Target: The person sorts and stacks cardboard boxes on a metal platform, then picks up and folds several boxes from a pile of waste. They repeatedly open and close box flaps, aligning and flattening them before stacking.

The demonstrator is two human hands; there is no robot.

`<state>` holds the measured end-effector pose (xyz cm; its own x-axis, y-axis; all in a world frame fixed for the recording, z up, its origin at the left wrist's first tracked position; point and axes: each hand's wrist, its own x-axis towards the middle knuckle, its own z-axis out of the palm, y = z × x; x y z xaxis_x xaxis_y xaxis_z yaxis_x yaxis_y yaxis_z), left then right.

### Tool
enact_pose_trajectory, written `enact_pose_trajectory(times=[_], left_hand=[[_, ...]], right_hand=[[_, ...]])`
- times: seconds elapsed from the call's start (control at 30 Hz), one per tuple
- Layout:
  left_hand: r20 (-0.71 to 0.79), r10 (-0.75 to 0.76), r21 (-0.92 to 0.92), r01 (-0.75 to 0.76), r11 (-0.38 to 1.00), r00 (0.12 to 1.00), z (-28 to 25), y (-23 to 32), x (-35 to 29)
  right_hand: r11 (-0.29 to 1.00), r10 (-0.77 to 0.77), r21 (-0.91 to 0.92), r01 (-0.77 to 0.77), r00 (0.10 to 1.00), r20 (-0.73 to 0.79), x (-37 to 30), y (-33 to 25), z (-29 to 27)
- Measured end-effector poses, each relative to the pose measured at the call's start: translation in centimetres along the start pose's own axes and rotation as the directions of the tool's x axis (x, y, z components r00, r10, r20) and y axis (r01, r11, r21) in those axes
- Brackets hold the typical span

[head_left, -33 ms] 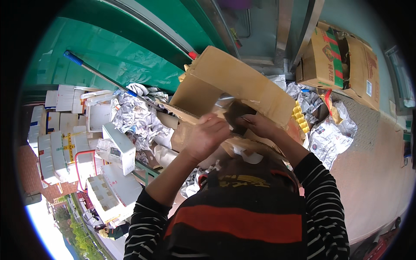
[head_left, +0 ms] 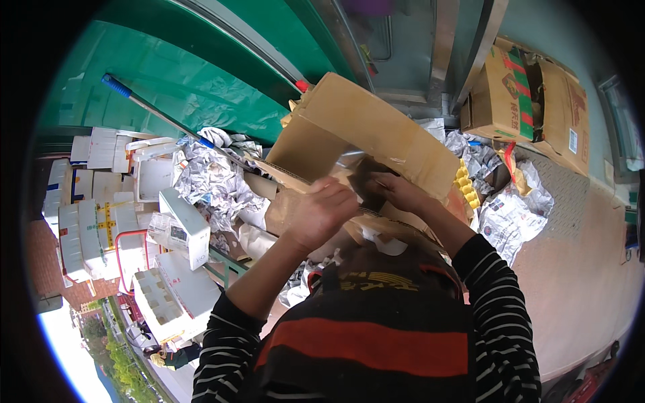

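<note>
A large open cardboard box (head_left: 376,121) stands tilted in front of me. My left hand (head_left: 327,208) is at its near edge with the fingers curled closed; what they hold, if anything, is hidden. Just to the right, my right hand (head_left: 402,193) reaches over the same edge, its fingers bent and pinched against a dark area inside the box. Whatever is in that pinch cannot be made out. Between the hands, a shiny pale strip (head_left: 349,158) shows within the box. A torn whitish patch (head_left: 386,242) marks the near flap, below my right hand.
Crumpled newspaper (head_left: 211,178) is heaped to the left, with a blue-handled pole (head_left: 161,121) across it. White foam boxes (head_left: 94,225) are stacked farther left. At right lie yellow egg trays (head_left: 465,183) and more newspaper (head_left: 514,218). Another cardboard box (head_left: 561,111) stands far right.
My right hand has shifted very slightly, its fingers a little more bent. Otherwise nothing visibly differs; the box is in the same place.
</note>
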<state>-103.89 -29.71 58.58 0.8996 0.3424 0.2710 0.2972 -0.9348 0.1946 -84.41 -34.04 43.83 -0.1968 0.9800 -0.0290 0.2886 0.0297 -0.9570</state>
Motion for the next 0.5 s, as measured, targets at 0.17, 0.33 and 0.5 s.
enact_pose_trajectory(times=[0.17,0.33,0.5], left_hand=[[0.07,-0.096,0.059,0.092,0.994,0.993,-1.3,-0.5,-2.7],[0.016,-0.141,0.024,0.141,0.99,0.99,-0.1,-1.1,-4.7],[-0.065,-0.18,-0.044,0.177,0.983,0.981,2.1,-2.1,-4.2]], right_hand=[[0.925,-0.298,-0.314,0.214,0.921,-0.252,1.4,0.4,-1.7],[0.996,-0.009,0.081,0.034,0.955,-0.296,3.0,-0.7,-8.8],[0.777,0.615,-0.451,-0.439,0.681,0.396,1.4,-7.0,-10.0]])
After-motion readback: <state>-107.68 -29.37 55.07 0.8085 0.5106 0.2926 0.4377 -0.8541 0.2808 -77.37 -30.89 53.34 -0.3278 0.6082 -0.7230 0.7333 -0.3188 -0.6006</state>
